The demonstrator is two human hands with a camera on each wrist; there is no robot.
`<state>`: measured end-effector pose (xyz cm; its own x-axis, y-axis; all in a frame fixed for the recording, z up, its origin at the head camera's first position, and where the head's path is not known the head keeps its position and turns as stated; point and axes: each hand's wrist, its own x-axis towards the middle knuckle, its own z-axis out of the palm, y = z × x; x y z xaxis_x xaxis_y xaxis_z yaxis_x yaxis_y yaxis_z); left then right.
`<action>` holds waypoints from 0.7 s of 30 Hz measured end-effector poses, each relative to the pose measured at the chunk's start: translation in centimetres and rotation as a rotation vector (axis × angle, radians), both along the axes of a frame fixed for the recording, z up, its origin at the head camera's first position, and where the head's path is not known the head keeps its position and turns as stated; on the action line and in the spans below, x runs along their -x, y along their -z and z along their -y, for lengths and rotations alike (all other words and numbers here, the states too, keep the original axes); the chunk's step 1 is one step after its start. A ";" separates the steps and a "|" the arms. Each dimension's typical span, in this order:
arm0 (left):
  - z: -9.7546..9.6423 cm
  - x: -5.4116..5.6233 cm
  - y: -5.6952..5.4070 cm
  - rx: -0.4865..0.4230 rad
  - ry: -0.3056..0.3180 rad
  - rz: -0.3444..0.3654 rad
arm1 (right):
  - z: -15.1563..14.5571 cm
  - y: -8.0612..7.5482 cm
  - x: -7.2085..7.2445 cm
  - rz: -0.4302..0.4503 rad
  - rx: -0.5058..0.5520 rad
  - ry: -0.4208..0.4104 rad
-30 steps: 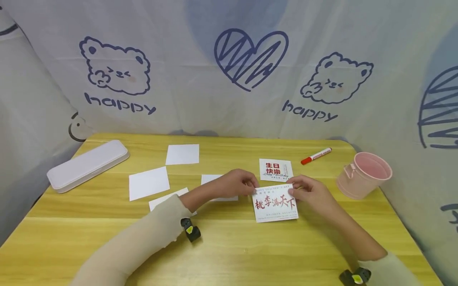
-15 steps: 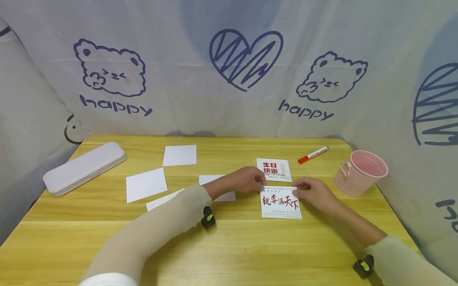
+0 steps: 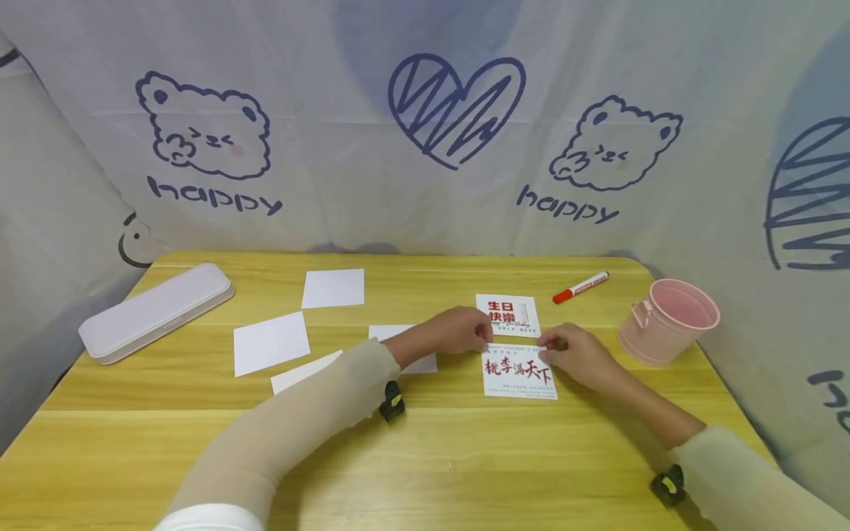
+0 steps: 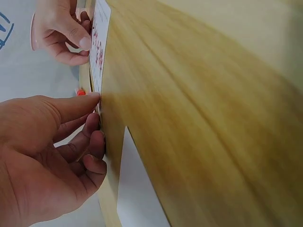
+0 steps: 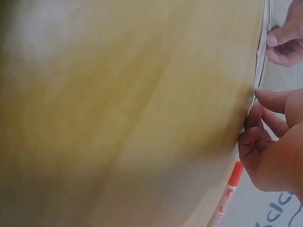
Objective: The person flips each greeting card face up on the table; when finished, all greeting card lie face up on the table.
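Starting at the table's [image 3: 425,472] left edge, I see a white pencil case [image 3: 156,311] lying slantwise near the far left corner, then four blank white cards [image 3: 271,342] scattered toward the middle, one partly under my left forearm. My left hand [image 3: 458,332] pinches the far left corner of the red-lettered card [image 3: 519,372], thumb and fingertips closed on its edge; my right hand [image 3: 572,354] pinches the far right corner the same way. That card lies flat a little right of the table's centre, its far edge just short of a second printed card [image 3: 508,315]. Beyond that, near the far edge, lies a red marker [image 3: 582,287], and a pink bucket [image 3: 667,321] stands by the right edge. The whole near strip of the table is bare wood.
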<state>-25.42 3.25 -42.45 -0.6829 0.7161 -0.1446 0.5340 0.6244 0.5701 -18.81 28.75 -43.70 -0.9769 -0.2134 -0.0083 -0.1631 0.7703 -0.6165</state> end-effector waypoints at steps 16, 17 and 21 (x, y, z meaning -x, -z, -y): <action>6.9 -0.9 -2.7 -0.096 -0.125 -0.020 | 3.6 -2.6 1.2 -0.037 0.061 0.015; 7.7 -0.9 -2.8 -0.098 -0.141 -0.019 | 4.3 -2.8 1.3 -0.036 0.078 0.003; 11.1 -0.8 -2.9 -0.090 -0.204 -0.005 | 7.4 -3.1 2.0 -0.025 0.133 -0.061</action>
<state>-24.57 -7.85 -39.51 -0.8152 0.5732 -0.0825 0.4053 0.6666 0.6256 -20.81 21.35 -40.57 -0.9617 -0.2697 0.0481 -0.2234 0.6701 -0.7078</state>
